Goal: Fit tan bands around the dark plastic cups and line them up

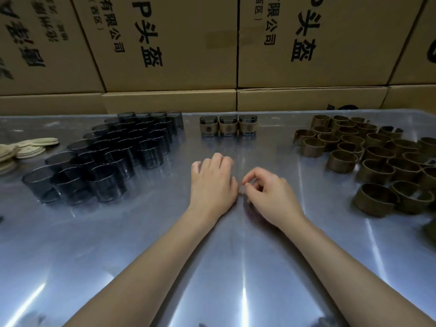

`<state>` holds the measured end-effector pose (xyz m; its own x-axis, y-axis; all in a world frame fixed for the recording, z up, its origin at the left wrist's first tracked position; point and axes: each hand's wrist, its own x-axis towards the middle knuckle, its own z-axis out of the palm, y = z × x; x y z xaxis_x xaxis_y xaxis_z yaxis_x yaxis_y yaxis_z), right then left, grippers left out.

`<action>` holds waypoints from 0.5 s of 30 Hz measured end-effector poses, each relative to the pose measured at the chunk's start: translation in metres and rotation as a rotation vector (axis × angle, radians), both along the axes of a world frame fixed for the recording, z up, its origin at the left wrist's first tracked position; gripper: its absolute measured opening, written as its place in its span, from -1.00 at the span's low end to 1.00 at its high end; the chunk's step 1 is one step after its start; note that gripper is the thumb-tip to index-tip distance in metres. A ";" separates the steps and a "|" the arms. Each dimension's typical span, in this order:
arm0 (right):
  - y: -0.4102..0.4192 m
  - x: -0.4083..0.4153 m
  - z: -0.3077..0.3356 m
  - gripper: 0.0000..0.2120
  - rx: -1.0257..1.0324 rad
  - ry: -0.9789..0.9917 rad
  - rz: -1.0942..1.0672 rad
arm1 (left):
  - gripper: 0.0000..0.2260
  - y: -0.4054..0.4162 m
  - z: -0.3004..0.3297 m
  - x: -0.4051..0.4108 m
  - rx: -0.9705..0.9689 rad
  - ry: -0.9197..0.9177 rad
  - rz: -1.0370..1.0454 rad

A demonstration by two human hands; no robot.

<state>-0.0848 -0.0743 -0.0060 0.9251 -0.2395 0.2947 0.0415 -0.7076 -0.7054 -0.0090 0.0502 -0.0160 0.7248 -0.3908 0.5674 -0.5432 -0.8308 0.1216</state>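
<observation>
Currently both grips, left hand (212, 182) and right hand (266, 192), rest loosely curled and empty on the table (212, 267); three banded dark plastic cups (228, 125) stand aligned. Next: fetch an unbanded dark plastic cup (151, 153) and a tan band (342, 161).

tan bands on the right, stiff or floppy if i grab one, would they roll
The tan open-ended bands probably hold their shape: each stands as an upright ring unaided. They look thin-walled, so likely light and squeezable under a pinch. Standing on edge on the shiny metal table they seem unlikely to roll, though they may slide when pushed.
</observation>
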 end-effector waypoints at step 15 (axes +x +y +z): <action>0.006 -0.031 -0.003 -0.92 -0.362 -0.034 0.019 | -0.39 0.114 0.019 0.001 -0.226 0.159 0.651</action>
<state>-0.1157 -0.0684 -0.0087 0.9165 -0.0967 0.3882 0.0763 -0.9103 -0.4069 -0.0077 0.1645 0.0028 0.8521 0.2653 0.4511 0.0942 -0.9256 0.3665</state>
